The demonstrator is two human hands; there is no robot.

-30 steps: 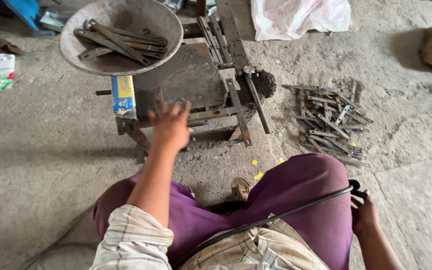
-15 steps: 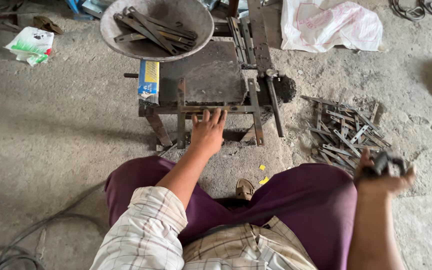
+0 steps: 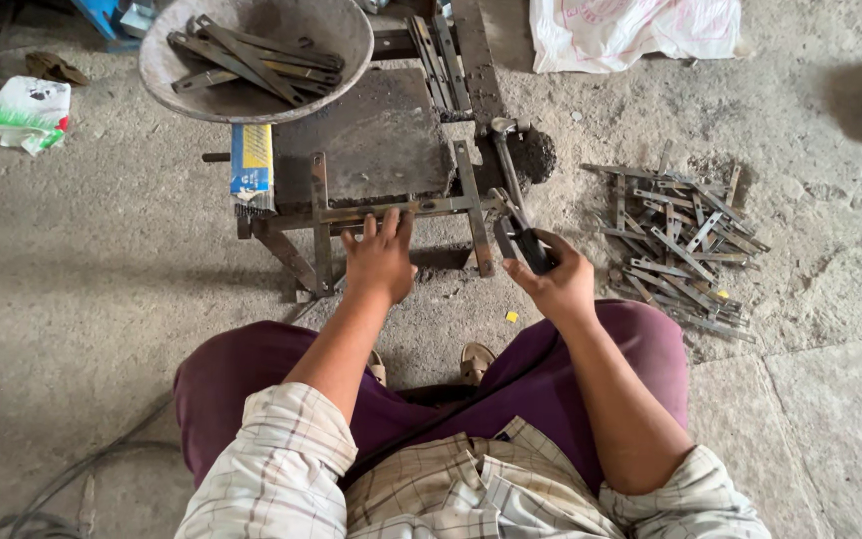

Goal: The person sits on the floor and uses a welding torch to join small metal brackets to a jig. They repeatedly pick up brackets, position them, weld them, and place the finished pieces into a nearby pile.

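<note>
the left hand [image 3: 381,262] lies with fingers on the front rail of a low metal work stand [image 3: 371,150]. the right hand [image 3: 556,282] grips a black-handled electrode holder [image 3: 523,240] beside it. a metal bowl [image 3: 256,55] holds flat steel strips; more strips [image 3: 680,245] lie heaped on the concrete floor [image 3: 82,269] to the right.

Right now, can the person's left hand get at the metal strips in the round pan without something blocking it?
Probably yes. The left hand rests on the front bar of the low metal stand, the metal strips lie uncovered in the round pan beyond it, and nothing stands between.

dark handled tool [image 3: 523,238] | tilted | gripped | beside metal stand's [image 3: 371,212] front rail
</note>
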